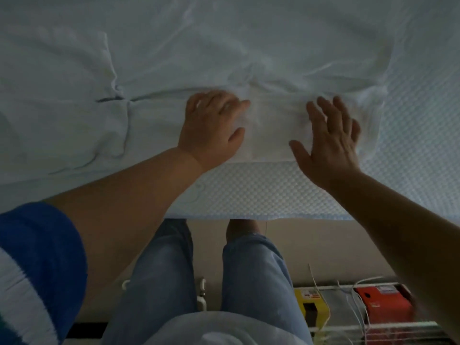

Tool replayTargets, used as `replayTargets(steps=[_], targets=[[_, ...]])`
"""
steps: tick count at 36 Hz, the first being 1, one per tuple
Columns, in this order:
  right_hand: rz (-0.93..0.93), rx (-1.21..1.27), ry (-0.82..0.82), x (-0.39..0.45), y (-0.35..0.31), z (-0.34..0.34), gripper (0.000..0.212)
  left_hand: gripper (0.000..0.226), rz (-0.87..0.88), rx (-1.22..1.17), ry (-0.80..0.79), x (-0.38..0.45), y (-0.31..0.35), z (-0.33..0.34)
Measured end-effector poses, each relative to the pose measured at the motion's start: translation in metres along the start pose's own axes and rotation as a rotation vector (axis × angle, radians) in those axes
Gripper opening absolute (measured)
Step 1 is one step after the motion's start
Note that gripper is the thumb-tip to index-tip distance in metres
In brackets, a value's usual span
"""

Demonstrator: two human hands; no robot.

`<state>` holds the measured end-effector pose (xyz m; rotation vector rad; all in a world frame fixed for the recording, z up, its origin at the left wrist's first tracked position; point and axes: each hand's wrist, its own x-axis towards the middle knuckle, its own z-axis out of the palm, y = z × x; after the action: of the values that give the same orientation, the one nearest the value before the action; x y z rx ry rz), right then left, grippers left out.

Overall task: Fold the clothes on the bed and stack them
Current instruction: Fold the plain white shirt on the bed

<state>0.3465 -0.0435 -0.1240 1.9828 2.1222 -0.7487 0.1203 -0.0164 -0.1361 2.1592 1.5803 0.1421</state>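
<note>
A white garment (273, 105) lies spread and wrinkled on the bed (261, 192), its near hem close to the bed's front edge. My left hand (211, 128) rests flat on the cloth near the hem, with its fingers pointing away and to the right. My right hand (331, 143) is flat with its fingers spread over the right part of the same garment; it looks blurred. Another pale cloth (62, 120) lies bunched to the left, with a dark seam showing in a fold.
The bed has a light blue waffle-textured cover (423, 120). Below its front edge are my legs in blue jeans (249, 270). On the floor at lower right stands a white wire rack (348, 327) with a yellow box (311, 307), a red box (383, 305) and white cords.
</note>
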Motion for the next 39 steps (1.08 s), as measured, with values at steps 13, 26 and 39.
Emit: replayTargets(steps=[13,26,39], targets=[[0.067,-0.33,-0.098,0.058,-0.013,-0.029,0.034,0.027,-0.148,0.213,-0.128,0.003,-0.086,-0.035],[0.247,-0.119,0.196,0.061,-0.018,-0.02,0.041,0.034,-0.226,0.126,0.136,-0.014,-0.106,-0.035],[-0.033,-0.077,-0.069,0.014,-0.115,0.029,0.061,0.014,-0.368,-0.084,0.298,-0.085,-0.103,-0.061]])
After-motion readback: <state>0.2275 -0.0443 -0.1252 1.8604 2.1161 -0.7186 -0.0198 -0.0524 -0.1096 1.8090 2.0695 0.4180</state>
